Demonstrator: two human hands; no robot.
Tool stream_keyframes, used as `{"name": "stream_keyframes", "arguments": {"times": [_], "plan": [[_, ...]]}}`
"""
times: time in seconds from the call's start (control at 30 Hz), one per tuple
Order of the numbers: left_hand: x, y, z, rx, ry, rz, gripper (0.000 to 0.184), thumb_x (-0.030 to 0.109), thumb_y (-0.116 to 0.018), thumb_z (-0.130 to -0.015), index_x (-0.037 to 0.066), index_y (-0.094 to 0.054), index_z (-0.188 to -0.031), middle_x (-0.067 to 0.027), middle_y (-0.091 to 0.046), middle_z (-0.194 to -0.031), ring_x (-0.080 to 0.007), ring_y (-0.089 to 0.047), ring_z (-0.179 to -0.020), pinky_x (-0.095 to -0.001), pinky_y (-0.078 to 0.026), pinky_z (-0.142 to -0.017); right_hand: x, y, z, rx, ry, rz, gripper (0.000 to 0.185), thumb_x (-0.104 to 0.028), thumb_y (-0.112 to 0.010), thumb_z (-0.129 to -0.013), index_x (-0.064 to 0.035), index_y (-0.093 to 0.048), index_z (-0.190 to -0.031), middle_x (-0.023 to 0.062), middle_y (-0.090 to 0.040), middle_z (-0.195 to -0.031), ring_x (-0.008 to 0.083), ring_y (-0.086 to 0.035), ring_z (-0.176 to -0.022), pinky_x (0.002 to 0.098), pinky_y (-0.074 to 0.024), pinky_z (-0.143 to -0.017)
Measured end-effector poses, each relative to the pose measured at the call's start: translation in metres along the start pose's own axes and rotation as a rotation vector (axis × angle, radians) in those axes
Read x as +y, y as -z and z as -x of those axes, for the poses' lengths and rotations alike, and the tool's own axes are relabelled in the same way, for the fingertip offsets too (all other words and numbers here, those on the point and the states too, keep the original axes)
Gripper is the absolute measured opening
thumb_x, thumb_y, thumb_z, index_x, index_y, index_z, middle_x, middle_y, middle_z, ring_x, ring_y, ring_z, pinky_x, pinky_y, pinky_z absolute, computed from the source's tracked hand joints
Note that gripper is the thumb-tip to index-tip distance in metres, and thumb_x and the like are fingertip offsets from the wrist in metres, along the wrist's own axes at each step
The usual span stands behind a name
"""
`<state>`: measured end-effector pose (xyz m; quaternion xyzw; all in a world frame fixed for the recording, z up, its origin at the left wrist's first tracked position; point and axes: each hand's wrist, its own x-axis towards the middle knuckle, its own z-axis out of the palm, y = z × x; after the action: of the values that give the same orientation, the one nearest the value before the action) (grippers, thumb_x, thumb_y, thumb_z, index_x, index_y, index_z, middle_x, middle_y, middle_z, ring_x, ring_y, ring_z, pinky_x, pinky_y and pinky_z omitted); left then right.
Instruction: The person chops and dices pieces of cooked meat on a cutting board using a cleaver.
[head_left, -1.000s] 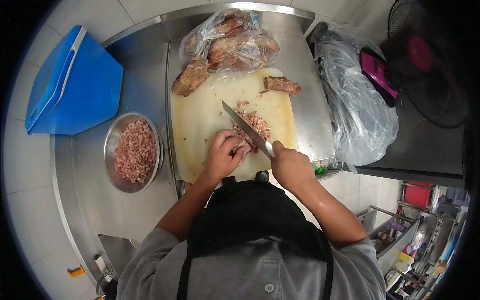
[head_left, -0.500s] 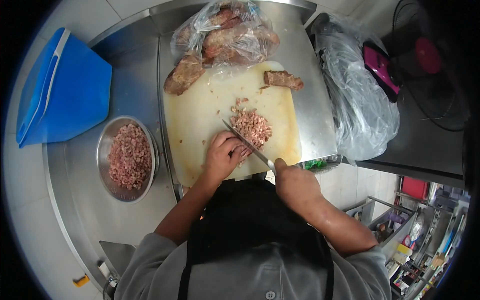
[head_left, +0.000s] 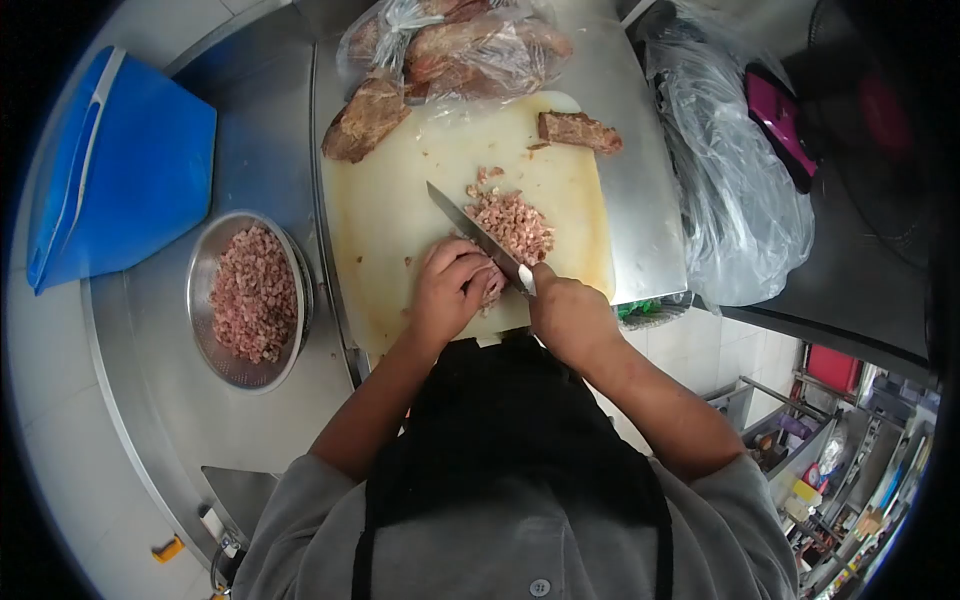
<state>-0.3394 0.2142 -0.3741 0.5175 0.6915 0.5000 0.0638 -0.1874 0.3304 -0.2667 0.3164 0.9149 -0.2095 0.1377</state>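
Note:
My right hand (head_left: 568, 312) is closed round the white handle of a knife (head_left: 482, 238), its blade slanting up and left across the cutting board (head_left: 375, 220). Curled fingers of my left hand (head_left: 445, 290) press a piece of meat (head_left: 492, 286) onto the board, just left of the blade. Along the blade's other side lies a heap of diced meat (head_left: 515, 225). Farther back on the board are a larger meat chunk (head_left: 366, 120) at left and a smaller meat strip (head_left: 578, 132) at right. Part of the held piece is hidden under my fingers.
A metal colander (head_left: 205, 330) of diced meat stands on the steel counter at left, near a blue container (head_left: 150, 170). Behind the board sits a clear bag of meat (head_left: 480, 60). Plastic bags (head_left: 735, 190) and a pink-and-black object (head_left: 780, 120) lie at right.
My right hand and the knife have moved forward and left, so the blade reaches farther up the board. My left hand still presses the meat. The whole view has shifted slightly.

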Motion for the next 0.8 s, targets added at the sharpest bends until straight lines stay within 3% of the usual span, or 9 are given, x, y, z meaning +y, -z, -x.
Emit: {"name": "stream_keyframes", "arguments": {"times": [0.13,0.23,0.3,0.53,0.8], "plan": [[0.01,0.011,0.001,0.073,0.052,0.092,0.028,0.003,-0.08,-0.075,0.002,-0.07,-0.1,-0.0148,-0.063,-0.109,-0.0342,-0.063,-0.101,-0.0425,-0.05,-0.088,-0.008,0.024,0.014,-0.016,-0.022,0.028,0.013,-0.013,-0.056,-0.093,-0.0015,-0.055,-0.1,0.0218,-0.069,-0.075,0.0409,-0.07,-0.071,0.0514,-0.0558,-0.068],[0.015,0.019,-0.001,0.05,0.026,-0.025,0.031,0.002,-0.081,-0.073,0.002,-0.069,-0.101,-0.0146,-0.062,-0.109,-0.0336,-0.062,-0.101,-0.042,-0.05,-0.088,-0.01,0.04,0.035,-0.033,0.001,0.067,0.011,-0.007,-0.052,-0.092,-0.0009,-0.054,-0.101,0.0219,-0.071,-0.08,0.0392,-0.073,-0.076,0.0491,-0.057,-0.066],[0.011,0.018,-0.004,0.054,-0.012,-0.022,0.021,0.006,-0.079,-0.074,0.003,-0.07,-0.093,-0.0113,-0.063,-0.104,-0.0324,-0.061,-0.101,-0.0422,-0.05,-0.088,-0.013,0.044,0.043,-0.076,-0.031,0.105,0.01,-0.007,-0.052,-0.092,-0.0017,-0.053,-0.1,0.0202,-0.071,-0.078,0.0384,-0.072,-0.072,0.0489,-0.057,-0.064],[-0.001,0.01,-0.002,0.002,-0.041,-0.025,0.015,0.002,-0.075,-0.076,0.004,-0.07,-0.09,-0.0109,-0.064,-0.103,-0.0326,-0.062,-0.099,-0.0427,-0.051,-0.086,-0.014,0.038,0.057,-0.116,-0.06,0.122,0.009,-0.008,-0.052,-0.093,-0.0028,-0.054,-0.1,0.0187,-0.07,-0.076,0.0366,-0.072,-0.069,0.0481,-0.057,-0.061],[-0.003,0.01,-0.002,0.003,0.016,0.018,0.014,0.001,-0.077,-0.078,0.004,-0.072,-0.091,-0.0109,-0.067,-0.102,-0.0319,-0.064,-0.095,-0.0415,-0.052,-0.085,-0.019,0.037,0.035,-0.185,-0.076,0.064,0.013,-0.007,-0.052,-0.091,-0.0006,-0.055,-0.102,0.0212,-0.071,-0.08,0.0385,-0.073,-0.076,0.0498,-0.0575,-0.069]]}}
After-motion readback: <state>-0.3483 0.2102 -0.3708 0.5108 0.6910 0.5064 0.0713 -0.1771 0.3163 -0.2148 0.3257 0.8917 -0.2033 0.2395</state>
